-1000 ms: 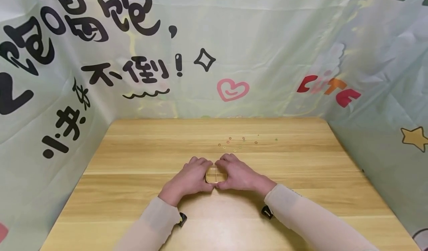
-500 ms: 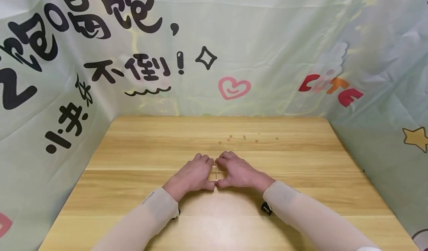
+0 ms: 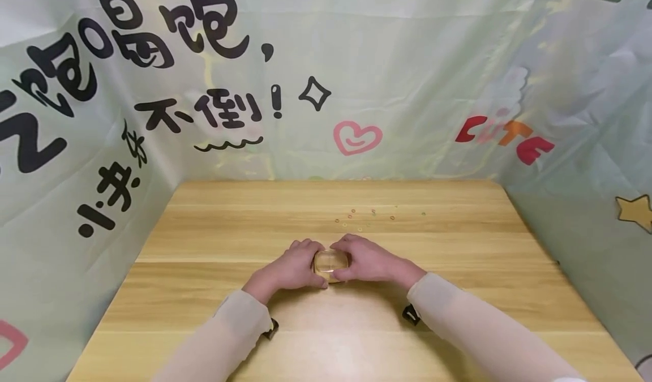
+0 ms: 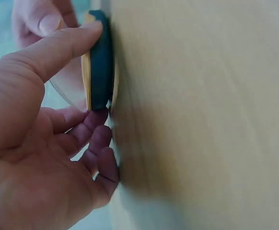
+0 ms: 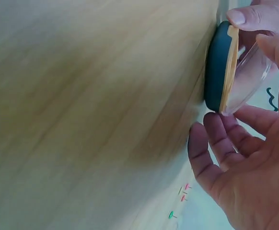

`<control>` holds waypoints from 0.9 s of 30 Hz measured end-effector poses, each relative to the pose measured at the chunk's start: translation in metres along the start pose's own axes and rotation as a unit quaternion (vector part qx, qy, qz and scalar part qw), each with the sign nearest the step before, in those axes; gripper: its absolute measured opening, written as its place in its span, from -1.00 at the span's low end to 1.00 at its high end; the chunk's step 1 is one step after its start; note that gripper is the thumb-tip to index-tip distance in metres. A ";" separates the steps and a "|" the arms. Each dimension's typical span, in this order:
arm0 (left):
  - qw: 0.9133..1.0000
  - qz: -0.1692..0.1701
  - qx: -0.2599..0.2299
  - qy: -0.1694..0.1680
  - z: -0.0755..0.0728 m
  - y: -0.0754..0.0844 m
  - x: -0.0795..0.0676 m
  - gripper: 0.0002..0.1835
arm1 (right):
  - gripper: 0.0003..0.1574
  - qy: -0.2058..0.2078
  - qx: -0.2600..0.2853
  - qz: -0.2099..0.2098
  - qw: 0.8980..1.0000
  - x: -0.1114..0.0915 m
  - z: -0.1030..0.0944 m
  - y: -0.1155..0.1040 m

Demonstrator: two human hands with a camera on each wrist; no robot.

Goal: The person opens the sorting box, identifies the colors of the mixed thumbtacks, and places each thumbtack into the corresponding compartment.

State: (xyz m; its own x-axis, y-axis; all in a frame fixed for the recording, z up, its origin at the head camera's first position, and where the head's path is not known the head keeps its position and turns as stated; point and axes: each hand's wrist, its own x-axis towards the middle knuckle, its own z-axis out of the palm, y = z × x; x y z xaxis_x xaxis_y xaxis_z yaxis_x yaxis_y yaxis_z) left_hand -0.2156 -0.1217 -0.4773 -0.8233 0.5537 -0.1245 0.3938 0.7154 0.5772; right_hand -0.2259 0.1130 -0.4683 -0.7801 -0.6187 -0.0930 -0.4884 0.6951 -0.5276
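A small box [image 5: 217, 69] with a dark teal base and a yellow rim stands on the table between the two hands. Its clear lid [image 5: 246, 79] slants up from the rim, raised on the person's side and low at the far side. My left hand [image 3: 297, 267] grips the base, thumb on the near side and fingertips at the far side in the left wrist view. The right hand [image 3: 370, 262] holds the lid, its thumb at the raised near edge and its fingers at the far edge. The box's inside is mostly hidden by the hands.
Several small coloured rings [image 3: 373, 211] lie scattered on the wooden table [image 3: 229, 223] beyond the hands. A printed cloth [image 3: 407, 76] hangs behind the table and along both sides.
Half a second ago both thumbs were close together at the box's near edge. Now the right thumb has come up with the lid, and the lid's near edge is lifted from the base.
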 end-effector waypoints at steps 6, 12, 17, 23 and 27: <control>0.995 -0.043 -0.089 -0.008 0.003 -0.008 0.001 -0.23 | -0.25 0.024 0.071 0.019 0.997 -0.002 -0.001 0.010; 0.991 -0.059 -0.123 -0.009 0.000 -0.008 0.003 -0.14 | -0.35 0.029 0.161 0.058 0.985 0.002 -0.003 0.016; 0.985 -0.062 -0.162 0.002 0.000 -0.009 0.003 0.01 | -0.40 0.036 0.189 0.081 0.978 0.006 -0.006 0.018; 0.979 -0.059 -0.193 0.023 0.004 -0.010 0.003 -0.08 | -0.34 0.049 0.237 0.116 0.964 0.009 -0.008 0.017; 0.980 -0.069 -0.182 0.030 0.007 -0.010 0.002 -0.02 | -0.28 0.056 0.259 0.128 0.956 0.012 -0.007 0.018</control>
State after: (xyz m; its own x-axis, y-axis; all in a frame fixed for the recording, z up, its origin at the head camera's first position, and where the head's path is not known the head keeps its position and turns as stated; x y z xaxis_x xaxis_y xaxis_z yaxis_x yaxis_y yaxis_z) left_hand -0.2182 -0.1248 -0.4891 -0.8852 0.4284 -0.1813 0.1134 0.5767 0.8091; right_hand -0.2472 0.1205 -0.4727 -0.8994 -0.3888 -0.1996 -0.0391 0.5264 -0.8493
